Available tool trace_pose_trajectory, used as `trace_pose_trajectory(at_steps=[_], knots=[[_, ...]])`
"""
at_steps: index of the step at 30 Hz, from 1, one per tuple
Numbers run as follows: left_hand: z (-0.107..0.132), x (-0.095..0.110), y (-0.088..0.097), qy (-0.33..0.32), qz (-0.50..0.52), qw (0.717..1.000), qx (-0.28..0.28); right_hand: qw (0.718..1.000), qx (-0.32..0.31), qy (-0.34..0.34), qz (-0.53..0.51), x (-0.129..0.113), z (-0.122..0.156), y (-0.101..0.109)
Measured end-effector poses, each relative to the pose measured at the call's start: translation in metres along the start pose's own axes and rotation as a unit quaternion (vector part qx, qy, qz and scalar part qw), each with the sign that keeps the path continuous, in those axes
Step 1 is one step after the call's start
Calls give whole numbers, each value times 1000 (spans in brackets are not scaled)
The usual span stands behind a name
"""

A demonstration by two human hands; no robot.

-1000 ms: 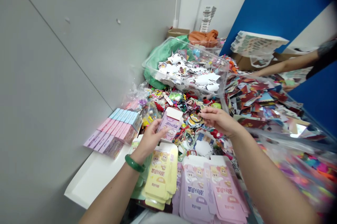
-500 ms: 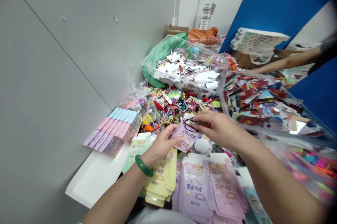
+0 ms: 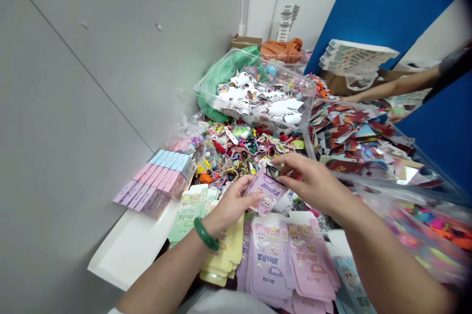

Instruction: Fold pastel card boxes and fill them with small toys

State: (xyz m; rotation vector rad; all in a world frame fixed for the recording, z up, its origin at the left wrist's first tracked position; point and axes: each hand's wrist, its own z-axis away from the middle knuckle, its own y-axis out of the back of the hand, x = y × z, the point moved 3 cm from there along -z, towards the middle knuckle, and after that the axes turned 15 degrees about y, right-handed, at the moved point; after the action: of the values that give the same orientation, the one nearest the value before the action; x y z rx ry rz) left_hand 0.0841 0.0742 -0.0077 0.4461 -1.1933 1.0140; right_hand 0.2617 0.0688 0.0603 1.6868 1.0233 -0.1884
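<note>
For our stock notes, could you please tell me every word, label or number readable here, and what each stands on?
Nothing can be quoted.
Lilac card box held up: printed characters, too blurred to read.
Pink flat box blanks: printed characters, too blurred.
Stacked boxes by the wall: too small.

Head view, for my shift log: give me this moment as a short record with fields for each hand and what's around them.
left hand: holds lilac box
right hand: pinches dark cord at the box's top
left wrist: green bangle
below hands: flat printed boxes
beyond hands: heap of elastic loops, clear tub of paper cutouts
left of hands: stacked boxes
co-worker: arm, upper right
</note>
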Motion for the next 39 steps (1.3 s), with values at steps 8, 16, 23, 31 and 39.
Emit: trace_pose_trajectory(at_steps=[8, 16, 23, 31, 39], knots=[[0, 2, -4, 7, 11, 1000, 0, 992, 19, 115, 56, -13, 7, 0], [-3, -2, -7, -25, -28, 999, 15, 996, 37, 64, 40, -14, 12, 10], [-4, -3, -9, -27, -36, 999, 9, 997, -29, 44, 54, -11, 10, 1], [-3, -3, -12, -31, -49, 998, 17, 998, -43, 33, 43, -13, 15, 2], [-1, -2, -16, -37, -61, 997, 15, 987, 93, 40, 122, -10, 22, 1]])
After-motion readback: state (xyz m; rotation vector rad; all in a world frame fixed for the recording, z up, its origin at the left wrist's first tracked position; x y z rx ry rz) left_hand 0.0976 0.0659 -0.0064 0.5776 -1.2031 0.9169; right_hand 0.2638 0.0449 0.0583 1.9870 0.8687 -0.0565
